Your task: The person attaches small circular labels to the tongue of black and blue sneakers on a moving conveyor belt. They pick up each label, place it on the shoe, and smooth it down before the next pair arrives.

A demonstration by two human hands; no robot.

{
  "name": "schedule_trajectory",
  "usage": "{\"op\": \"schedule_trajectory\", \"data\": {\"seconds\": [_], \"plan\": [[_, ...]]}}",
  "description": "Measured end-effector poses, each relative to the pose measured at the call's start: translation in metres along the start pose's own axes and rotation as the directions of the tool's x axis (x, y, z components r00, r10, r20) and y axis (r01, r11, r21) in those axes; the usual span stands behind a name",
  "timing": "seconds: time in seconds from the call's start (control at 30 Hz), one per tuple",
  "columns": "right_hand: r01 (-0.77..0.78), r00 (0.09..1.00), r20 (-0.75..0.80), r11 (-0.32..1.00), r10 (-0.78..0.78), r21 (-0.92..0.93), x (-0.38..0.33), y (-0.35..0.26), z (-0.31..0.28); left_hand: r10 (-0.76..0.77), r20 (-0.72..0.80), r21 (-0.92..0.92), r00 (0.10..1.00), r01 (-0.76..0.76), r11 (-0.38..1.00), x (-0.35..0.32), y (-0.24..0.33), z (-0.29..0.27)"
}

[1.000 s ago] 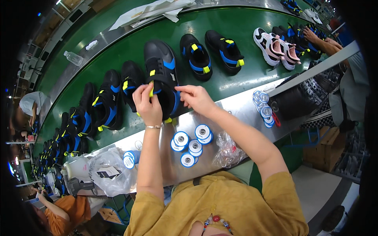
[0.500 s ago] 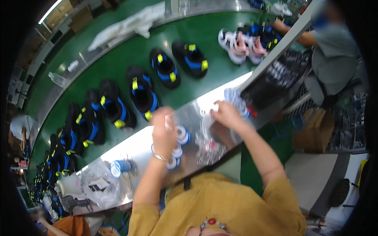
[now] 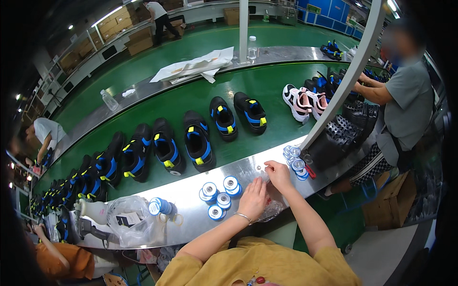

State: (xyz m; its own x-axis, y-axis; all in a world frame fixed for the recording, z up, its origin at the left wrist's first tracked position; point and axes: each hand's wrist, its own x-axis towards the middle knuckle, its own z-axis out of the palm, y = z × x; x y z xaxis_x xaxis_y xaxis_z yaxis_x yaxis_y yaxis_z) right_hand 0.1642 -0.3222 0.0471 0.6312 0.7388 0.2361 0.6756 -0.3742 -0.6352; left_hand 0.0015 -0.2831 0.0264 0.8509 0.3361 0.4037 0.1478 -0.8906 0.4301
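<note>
A crumpled clear plastic bag [image 3: 271, 209] with something reddish in it lies on the metal ledge under both hands. My left hand [image 3: 254, 198] rests over it, fingers stretched out together and palm down. Beside it my right hand [image 3: 279, 175] is closed, its thumb and forefinger pinched at the upper part of the clear plastic; the fingertips' exact grip is hard to see. Left of my left hand stand short stacks of round white labels or discs with blue rims [image 3: 220, 200]. A similar stack of blue-rimmed discs [image 3: 297, 164] sits right of my right hand, next to a red-handled tool [image 3: 310, 171].
Black and blue shoes [image 3: 198, 143] line the green belt [image 3: 272, 138], with pink-and-white shoes [image 3: 305, 102] at right. A slanted grey post [image 3: 346, 78] rises from the ledge. Leftward lie a roll of blue-rimmed discs [image 3: 160, 206], a plastic bag [image 3: 131, 217] and a tape gun-like tool [image 3: 93, 229]. A co-worker [image 3: 410, 90] works at right.
My left hand has moved right, from above the disc stacks onto the plastic bag. My right hand has come down slightly, closer to the left. The view has tilted up.
</note>
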Motion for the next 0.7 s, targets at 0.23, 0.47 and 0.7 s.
{"op": "schedule_trajectory", "data": {"seconds": [0.23, 0.47, 0.7], "plan": [[0.161, 0.982, -0.071, 0.971, -0.176, -0.179, 0.000, 0.001, -0.014, 0.020, 0.161, 0.024, 0.987, -0.025, 0.999, 0.002, 0.010, -0.008], [0.127, 0.943, -0.276, 0.967, -0.186, -0.219, 0.038, 0.031, -0.039, 0.004, 0.284, 0.051, 0.959, -0.020, 0.998, 0.002, 0.013, 0.003], [0.321, 0.853, -0.392, 0.939, -0.343, -0.124, 0.046, -0.050, -0.112, 0.014, 0.091, -0.025, 0.996, -0.012, 1.000, 0.004, 0.014, -0.003]]}}
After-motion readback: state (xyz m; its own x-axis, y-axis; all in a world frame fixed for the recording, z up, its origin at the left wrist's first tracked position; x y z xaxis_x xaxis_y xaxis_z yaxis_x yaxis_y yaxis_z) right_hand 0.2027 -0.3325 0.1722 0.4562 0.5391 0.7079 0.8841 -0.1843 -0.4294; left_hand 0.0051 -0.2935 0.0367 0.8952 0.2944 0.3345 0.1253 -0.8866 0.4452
